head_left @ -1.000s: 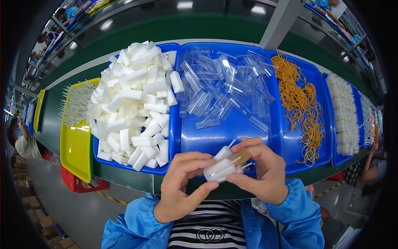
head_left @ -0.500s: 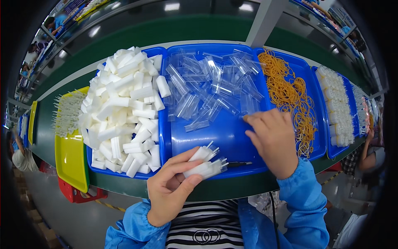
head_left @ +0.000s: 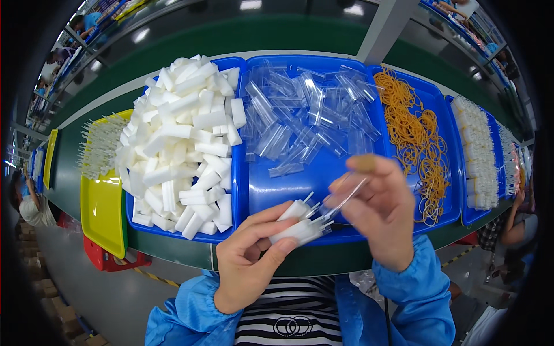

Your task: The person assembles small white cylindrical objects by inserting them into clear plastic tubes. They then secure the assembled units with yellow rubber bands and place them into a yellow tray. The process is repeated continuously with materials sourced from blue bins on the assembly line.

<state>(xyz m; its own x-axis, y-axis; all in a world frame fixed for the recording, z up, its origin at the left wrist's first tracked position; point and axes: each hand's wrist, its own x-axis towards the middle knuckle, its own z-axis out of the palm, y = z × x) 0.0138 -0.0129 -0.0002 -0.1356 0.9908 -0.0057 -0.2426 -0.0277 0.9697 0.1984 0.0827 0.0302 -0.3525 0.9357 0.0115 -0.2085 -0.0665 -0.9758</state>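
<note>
My left hand (head_left: 245,262) is closed around white foam pieces (head_left: 294,232) with thin pale sticks jutting from their right ends. My right hand (head_left: 384,216), slightly blurred, pinches a clear plastic sleeve (head_left: 348,197) just beside those stick ends. Whether the sleeve touches the sticks I cannot tell. Both hands are over the near edge of a blue tray (head_left: 277,199), where more clear plastic sleeves (head_left: 314,109) lie in a loose heap towards the back. A brownish covering shows on one right fingertip.
White foam blocks (head_left: 179,138) are heaped high in a blue tray on the left. Orange rubber bands (head_left: 412,124) lie in the tray on the right. Further out are a yellow tray (head_left: 104,216) with white sticks (head_left: 101,147) and another tray of bundled white pieces (head_left: 473,153).
My right hand has come left and nearer from the sleeve heap, now with a clear sleeve in its fingers. My left hand still grips the foam pieces. The whole view has shifted slightly.
</note>
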